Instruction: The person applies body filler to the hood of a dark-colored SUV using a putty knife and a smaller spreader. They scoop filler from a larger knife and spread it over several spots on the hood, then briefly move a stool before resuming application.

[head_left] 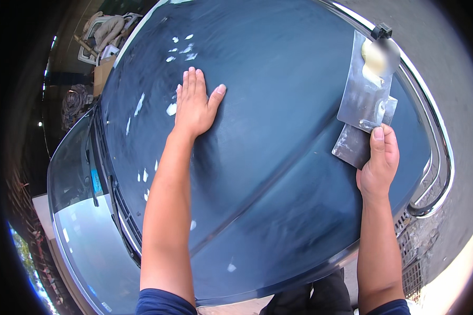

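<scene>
My left hand [195, 102] lies flat on a dark blue-grey car hood [278, 110], fingers together and thumb spread. White filler patches [186, 50] dot the hood around and beyond its fingertips, with others down its left side. At the right, my right hand [379, 157] grips two flat metal putty spreaders [360, 100] between thumb and fingers, held over the hood. One spreader overlaps the other. A lump of cream-coloured putty [373, 60] sits on the upper spreader, its right part blurred. White smears mark both blades.
The windshield [84, 157] and wipers [92, 157] lie along the hood's left side. A chrome bar [444, 152] curves round its right edge, near a small black fitting [381, 31]. Boxes and piled cloth [109, 32] stand at the far left. A metal grate [409, 262] lies at lower right.
</scene>
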`<state>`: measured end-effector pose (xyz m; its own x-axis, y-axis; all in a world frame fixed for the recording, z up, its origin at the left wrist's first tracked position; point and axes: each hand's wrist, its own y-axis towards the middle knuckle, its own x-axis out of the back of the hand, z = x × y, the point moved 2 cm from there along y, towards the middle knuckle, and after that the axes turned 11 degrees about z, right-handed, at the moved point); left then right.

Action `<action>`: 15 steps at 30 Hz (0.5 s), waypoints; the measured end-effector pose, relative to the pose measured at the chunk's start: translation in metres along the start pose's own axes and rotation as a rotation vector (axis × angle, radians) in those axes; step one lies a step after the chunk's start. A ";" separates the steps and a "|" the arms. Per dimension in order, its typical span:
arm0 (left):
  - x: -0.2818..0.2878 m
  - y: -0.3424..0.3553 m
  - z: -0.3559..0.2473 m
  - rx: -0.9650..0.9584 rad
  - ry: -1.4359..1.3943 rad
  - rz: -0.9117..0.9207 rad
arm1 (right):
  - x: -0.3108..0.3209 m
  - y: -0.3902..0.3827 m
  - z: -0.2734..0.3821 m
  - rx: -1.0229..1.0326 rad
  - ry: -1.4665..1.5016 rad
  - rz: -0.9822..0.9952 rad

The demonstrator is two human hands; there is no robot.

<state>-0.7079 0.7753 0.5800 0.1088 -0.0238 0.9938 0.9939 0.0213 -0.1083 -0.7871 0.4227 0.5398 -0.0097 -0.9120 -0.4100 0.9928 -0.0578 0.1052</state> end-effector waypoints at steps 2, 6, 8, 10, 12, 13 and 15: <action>-0.001 -0.018 -0.020 -0.081 0.017 0.017 | 0.000 0.000 0.000 -0.005 -0.008 0.007; 0.003 -0.054 -0.063 -0.217 0.046 0.063 | 0.001 0.000 0.002 0.000 -0.010 0.010; 0.005 -0.076 -0.081 -0.301 0.049 0.107 | 0.001 0.000 0.000 0.006 -0.002 0.017; 0.009 -0.095 -0.100 -0.376 0.026 0.160 | 0.004 0.000 0.000 0.006 -0.016 0.019; 0.010 -0.114 -0.108 -0.436 -0.017 0.215 | 0.003 -0.001 -0.001 -0.003 -0.015 0.019; 0.010 -0.121 -0.109 -0.455 -0.029 0.238 | 0.002 -0.001 0.000 -0.007 -0.011 0.015; 0.010 -0.129 -0.106 -0.497 -0.055 0.283 | 0.003 -0.001 0.000 -0.005 -0.008 0.018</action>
<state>-0.8331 0.6663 0.6006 0.3837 -0.0328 0.9229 0.8172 -0.4533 -0.3558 -0.7884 0.4203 0.5383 0.0068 -0.9162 -0.4006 0.9933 -0.0398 0.1081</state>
